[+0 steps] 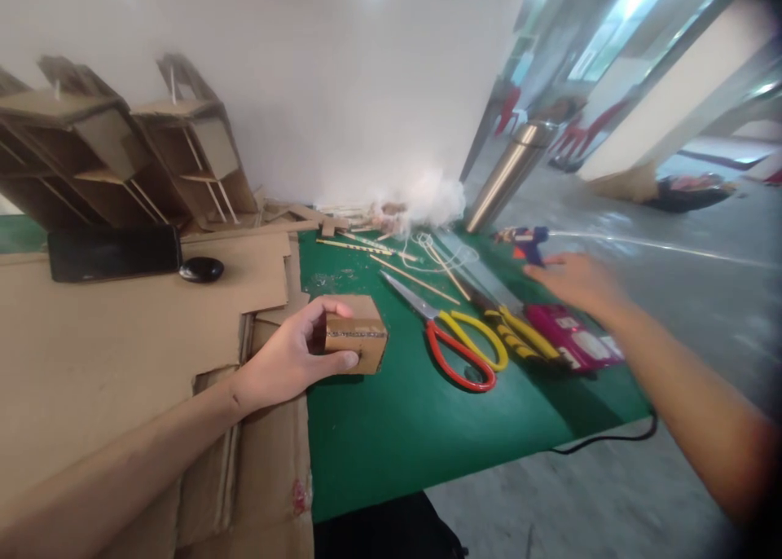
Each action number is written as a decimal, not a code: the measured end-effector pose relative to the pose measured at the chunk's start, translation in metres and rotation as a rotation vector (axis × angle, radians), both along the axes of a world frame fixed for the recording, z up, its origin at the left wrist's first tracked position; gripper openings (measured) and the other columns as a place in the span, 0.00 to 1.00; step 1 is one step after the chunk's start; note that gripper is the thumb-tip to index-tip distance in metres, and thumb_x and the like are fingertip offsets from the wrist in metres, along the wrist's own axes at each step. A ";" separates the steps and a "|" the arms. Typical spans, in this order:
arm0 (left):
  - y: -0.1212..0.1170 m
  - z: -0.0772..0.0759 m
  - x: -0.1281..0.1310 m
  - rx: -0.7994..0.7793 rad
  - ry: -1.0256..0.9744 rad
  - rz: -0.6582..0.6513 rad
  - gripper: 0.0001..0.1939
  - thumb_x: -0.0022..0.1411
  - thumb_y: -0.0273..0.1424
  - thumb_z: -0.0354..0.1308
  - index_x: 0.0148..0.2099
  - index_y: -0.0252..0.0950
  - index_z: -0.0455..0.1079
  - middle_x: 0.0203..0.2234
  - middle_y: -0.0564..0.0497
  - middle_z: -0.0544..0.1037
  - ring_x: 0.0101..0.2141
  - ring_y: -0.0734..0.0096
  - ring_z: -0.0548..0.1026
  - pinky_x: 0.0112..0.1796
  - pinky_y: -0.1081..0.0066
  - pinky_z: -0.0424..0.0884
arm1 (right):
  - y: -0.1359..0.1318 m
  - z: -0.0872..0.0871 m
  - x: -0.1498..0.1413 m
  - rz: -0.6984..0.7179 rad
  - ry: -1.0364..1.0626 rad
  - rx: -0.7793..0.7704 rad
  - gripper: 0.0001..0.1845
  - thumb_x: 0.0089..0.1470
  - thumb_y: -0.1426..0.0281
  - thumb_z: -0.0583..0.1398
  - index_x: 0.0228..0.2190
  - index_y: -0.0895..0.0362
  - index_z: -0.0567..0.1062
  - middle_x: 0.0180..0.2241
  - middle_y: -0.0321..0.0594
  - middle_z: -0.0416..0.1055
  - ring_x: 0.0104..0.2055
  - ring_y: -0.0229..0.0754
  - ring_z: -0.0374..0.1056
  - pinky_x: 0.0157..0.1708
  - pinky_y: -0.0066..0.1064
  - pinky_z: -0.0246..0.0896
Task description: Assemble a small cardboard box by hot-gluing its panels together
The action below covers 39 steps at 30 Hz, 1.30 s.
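My left hand grips a small cardboard box above the green table, with the thumb on its near face and the fingers over the top. Beyond the table's right edge, my right hand is closed around the handle of a blue glue gun with an orange trigger; motion blurs the fingers somewhat. Scissors with one red and one yellow handle lie between the hands. Beside them are yellow-and-black pliers and a magenta box-shaped device.
Cardboard sheets cover the left side, bearing a black case and a mouse. Cardboard models stand behind. Sticks, white fluff and a steel bottle occupy the table's back. A black cable hangs at the edge.
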<state>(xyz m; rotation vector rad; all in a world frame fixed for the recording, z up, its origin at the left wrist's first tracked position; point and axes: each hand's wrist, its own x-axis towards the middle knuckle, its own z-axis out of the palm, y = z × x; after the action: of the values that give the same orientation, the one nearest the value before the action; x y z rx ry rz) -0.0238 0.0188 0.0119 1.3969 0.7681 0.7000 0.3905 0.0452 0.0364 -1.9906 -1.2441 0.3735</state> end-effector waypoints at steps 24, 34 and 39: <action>0.009 0.001 -0.006 -0.206 -0.194 0.059 0.22 0.55 0.30 0.72 0.48 0.42 0.67 0.38 0.53 0.78 0.36 0.69 0.77 0.36 0.72 0.73 | -0.002 -0.030 -0.172 1.187 0.711 -0.372 0.39 0.54 0.64 0.69 0.61 0.48 0.58 0.53 0.43 0.66 0.36 0.37 0.72 0.31 0.31 0.74; 0.007 0.000 -0.004 -0.179 -0.251 0.065 0.20 0.58 0.29 0.70 0.51 0.44 0.68 0.42 0.53 0.76 0.39 0.70 0.76 0.39 0.73 0.73 | -0.010 -0.031 -0.173 1.144 0.625 -0.226 0.35 0.56 0.61 0.68 0.59 0.47 0.59 0.48 0.40 0.68 0.40 0.41 0.70 0.32 0.33 0.74; 0.007 0.002 -0.004 -0.189 -0.240 0.048 0.20 0.59 0.29 0.69 0.51 0.43 0.67 0.40 0.53 0.76 0.38 0.72 0.75 0.38 0.74 0.73 | -0.011 -0.031 -0.174 1.139 0.601 -0.234 0.35 0.55 0.60 0.68 0.59 0.47 0.59 0.49 0.41 0.68 0.40 0.42 0.70 0.34 0.36 0.74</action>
<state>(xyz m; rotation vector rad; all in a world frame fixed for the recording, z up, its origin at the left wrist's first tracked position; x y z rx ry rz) -0.0276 0.0255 0.0134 1.1038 0.6612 0.7948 0.2168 0.0345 0.0054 -0.9682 -1.8237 1.5715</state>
